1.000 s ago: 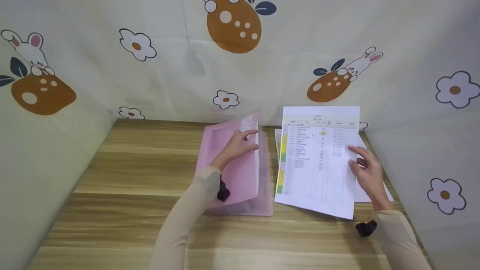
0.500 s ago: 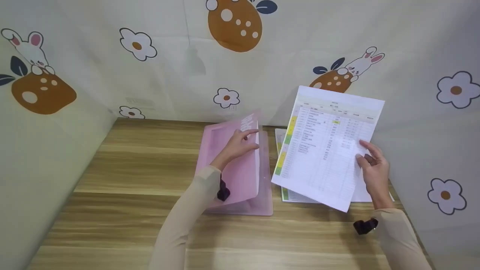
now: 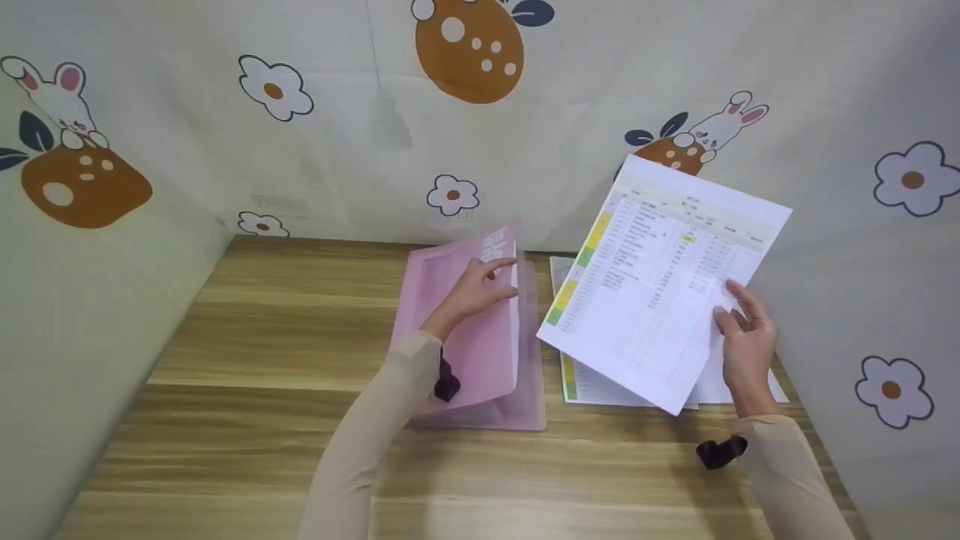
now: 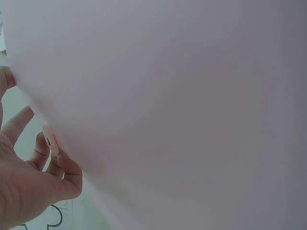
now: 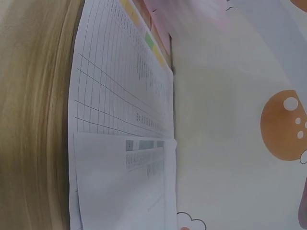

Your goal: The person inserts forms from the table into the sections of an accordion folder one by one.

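Note:
A pink folder [image 3: 489, 349] lies on the table with its cover partly raised and a white sheet edge showing inside. My left hand [image 3: 471, 295] pinches the right edge of that cover; in the left wrist view the hand [image 4: 36, 177] grips the edge of a pale pink surface. Off to the right, my right hand [image 3: 751, 341] pinches the right edge of a printed sheet [image 3: 637, 322], a table with yellow and green cells on its left side. That sheet is raised and tilted above other printed papers [image 3: 600, 388] on the table. The right wrist view shows those papers [image 5: 115, 86], not the hand.
The wooden table [image 3: 247, 352] extends left and in front of the folder. A patterned curtain [image 3: 337, 165] with flowers, rabbits and brown fruit rises behind the table and along both sides. The loose papers lie close to the right side.
The right hand has lifted the printed sheet and turned it clockwise, its top going up and right. More of the papers beneath now shows. The left hand and folder have stayed put.

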Tool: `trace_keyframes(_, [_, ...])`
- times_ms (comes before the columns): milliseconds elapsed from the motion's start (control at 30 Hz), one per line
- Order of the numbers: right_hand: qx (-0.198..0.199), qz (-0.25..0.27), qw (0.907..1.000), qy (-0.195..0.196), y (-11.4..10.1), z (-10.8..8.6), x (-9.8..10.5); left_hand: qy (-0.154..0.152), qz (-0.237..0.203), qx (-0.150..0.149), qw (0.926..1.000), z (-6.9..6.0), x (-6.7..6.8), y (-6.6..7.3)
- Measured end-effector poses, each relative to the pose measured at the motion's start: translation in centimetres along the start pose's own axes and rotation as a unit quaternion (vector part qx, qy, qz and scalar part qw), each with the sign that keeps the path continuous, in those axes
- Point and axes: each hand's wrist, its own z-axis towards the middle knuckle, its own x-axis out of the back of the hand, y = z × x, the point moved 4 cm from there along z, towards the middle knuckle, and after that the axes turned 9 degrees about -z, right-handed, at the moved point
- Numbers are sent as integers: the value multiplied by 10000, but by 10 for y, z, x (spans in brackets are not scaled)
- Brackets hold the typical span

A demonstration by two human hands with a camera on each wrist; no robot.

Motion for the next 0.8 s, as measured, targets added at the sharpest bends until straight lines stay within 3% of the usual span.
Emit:
trace_keyframes(67, [107,347,9993,-83,9,2,0,8,-6,10,10000,0,0,0])
trace_keyframes(167, [128,319,9994,-81,15,1,-3,15,-48,36,10000,0,0,0])
trace_keyframes(367, [-320,-148,9992,165,17,-5,-10,41,-79,118,9999,0,0,-1])
trace_keyframes(800, [-760,0,9968,245,37,-15,-21,28,-145,316,9994,1,-1,-2])
